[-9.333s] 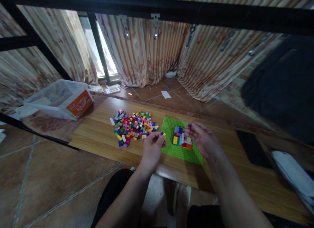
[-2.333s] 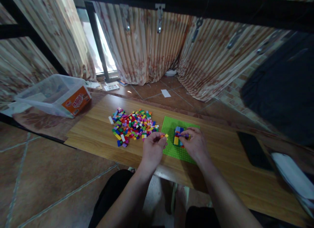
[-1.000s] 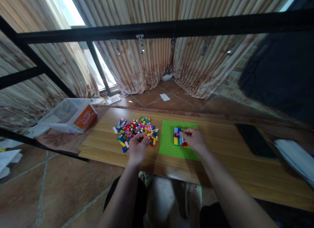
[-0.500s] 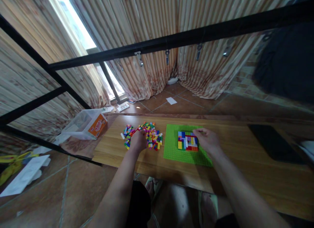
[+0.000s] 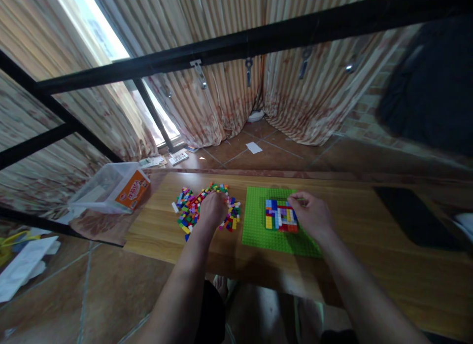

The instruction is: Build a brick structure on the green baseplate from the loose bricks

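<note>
Left hand (image 5: 213,209) over loose multicoloured plastic bricks (image 5: 187,212), apparently selecting; right hand (image 5: 314,216) curled beside multicoloured brick block (image 5: 274,218). Grips: can't tell. Picking wants fingertip precision.

My left fingers (image 5: 220,206) have moved from the green baseplate (image 5: 254,221) to over the loose bricks (image 5: 189,209); my right fingers (image 5: 300,196) (on the brick build (image 5: 280,217) a second ago) are at its far right corner.

Wood table (image 5: 354,265). Loose bricks (image 5: 190,211), piled left of center. Green baseplate (image 5: 253,228) to their right, a flat block build (image 5: 281,216) on it. Dark slab (image 5: 412,213) lying flat, farther right. Left hand (image 5: 213,208) over the pile.
</note>
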`<state>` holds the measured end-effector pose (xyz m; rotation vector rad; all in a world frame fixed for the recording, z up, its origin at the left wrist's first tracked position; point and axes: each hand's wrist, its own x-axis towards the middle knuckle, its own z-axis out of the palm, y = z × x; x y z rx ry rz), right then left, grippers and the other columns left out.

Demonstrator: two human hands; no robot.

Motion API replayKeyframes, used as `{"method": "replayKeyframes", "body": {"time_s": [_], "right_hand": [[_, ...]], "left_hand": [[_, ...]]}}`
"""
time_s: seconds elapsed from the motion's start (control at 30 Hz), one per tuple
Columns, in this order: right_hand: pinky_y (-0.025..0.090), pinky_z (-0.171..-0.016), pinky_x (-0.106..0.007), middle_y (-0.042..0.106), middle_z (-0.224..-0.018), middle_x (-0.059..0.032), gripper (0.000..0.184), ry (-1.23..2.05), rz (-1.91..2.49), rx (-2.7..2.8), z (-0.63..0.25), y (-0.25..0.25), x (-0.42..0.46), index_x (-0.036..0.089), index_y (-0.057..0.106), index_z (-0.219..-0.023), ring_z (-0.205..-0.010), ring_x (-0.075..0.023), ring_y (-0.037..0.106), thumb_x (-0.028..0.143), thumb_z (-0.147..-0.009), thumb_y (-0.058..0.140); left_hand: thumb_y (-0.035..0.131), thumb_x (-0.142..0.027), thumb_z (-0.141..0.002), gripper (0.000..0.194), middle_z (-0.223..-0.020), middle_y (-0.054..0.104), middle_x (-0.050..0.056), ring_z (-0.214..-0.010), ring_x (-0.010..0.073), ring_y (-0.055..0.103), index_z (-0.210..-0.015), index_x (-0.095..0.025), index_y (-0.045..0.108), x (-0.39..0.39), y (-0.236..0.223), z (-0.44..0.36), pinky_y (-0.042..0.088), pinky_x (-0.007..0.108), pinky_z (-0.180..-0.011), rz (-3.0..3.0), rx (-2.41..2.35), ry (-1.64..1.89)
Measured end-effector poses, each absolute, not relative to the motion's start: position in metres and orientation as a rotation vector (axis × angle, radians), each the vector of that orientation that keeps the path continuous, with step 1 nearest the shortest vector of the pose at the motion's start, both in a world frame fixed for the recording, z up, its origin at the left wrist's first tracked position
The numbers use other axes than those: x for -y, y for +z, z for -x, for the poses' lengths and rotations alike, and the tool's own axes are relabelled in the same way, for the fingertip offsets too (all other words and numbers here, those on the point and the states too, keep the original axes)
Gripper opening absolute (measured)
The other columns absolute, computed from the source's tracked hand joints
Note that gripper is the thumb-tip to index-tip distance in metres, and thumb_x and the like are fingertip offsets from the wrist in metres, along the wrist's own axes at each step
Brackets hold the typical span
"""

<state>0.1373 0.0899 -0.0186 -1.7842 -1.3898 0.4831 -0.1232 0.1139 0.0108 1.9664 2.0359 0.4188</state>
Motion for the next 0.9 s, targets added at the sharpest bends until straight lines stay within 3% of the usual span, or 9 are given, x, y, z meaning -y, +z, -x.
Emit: {"method": "replayKeyframes", "body": {"time_s": [0.2, 0.4, 0.53, 0.7, 0.9], "right_hand": [[0.048, -0.072, -0.036, 0.068, -0.076, -0.0067, 0.028, 0.491, 1.793, 1.423, -0.139, -0.019, -0.090, 0.021, 0.070, -0.076, -0.069, -0.0209, 0.062, 0.043, -0.076, 0.053], [0.047, -0.071, -0.035, 0.069, -0.076, -0.0068, 0.028, 0.488, 1.803, 1.420, -0.139, -0.018, -0.091, 0.021, 0.071, -0.077, -0.070, -0.0212, 0.062, 0.043, -0.076, 0.053], [0.046, -0.072, -0.035, 0.070, -0.081, -0.0082, 0.031, 0.473, 1.793, 1.462, -0.141, -0.020, -0.090, 0.020, 0.070, -0.079, -0.073, -0.0214, 0.062, 0.044, -0.077, 0.052], [0.047, -0.072, -0.035, 0.070, -0.084, -0.0091, 0.031, 0.469, 1.780, 1.492, -0.143, -0.023, -0.089, 0.019, 0.070, -0.080, -0.074, -0.0216, 0.063, 0.044, -0.078, 0.051], [0.047, -0.073, -0.036, 0.070, -0.086, -0.0091, 0.029, 0.457, 1.758, 1.505, -0.143, -0.023, -0.089, 0.019, 0.069, -0.079, -0.075, -0.0215, 0.063, 0.042, -0.079, 0.051]], "left_hand": [[0.058, -0.009, -0.079, 0.030, -0.108, 0.073, 0.013, -0.109, 0.0275, 0.065, -0.101, -0.018, 0.076, -0.116, 0.010, 0.128, 0.048, 0.033, -0.095, -2.079, -2.008, 0.271], [0.060, -0.024, -0.084, 0.023, -0.107, 0.072, 0.012, -0.108, 0.0273, 0.065, -0.100, -0.019, 0.076, -0.117, 0.012, 0.125, 0.048, 0.034, -0.096, -2.112, -1.988, 0.247], [0.058, -0.019, -0.084, 0.031, -0.116, 0.068, 0.011, -0.109, 0.0250, 0.063, -0.111, -0.021, 0.073, -0.123, 0.013, 0.120, 0.047, 0.033, -0.098, -2.254, -1.913, 0.162], [0.057, -0.017, -0.082, 0.029, -0.111, 0.067, 0.011, -0.107, 0.0251, 0.061, -0.104, -0.022, 0.075, -0.130, 0.009, 0.118, 0.047, 0.033, -0.095, -2.359, -1.810, 0.027], [0.063, -0.015, -0.079, 0.026, -0.114, 0.067, 0.014, -0.109, 0.0253, 0.061, -0.102, -0.016, 0.074, -0.131, 0.005, 0.121, 0.046, 0.031, -0.097, -2.264, -1.875, 0.155]]}}
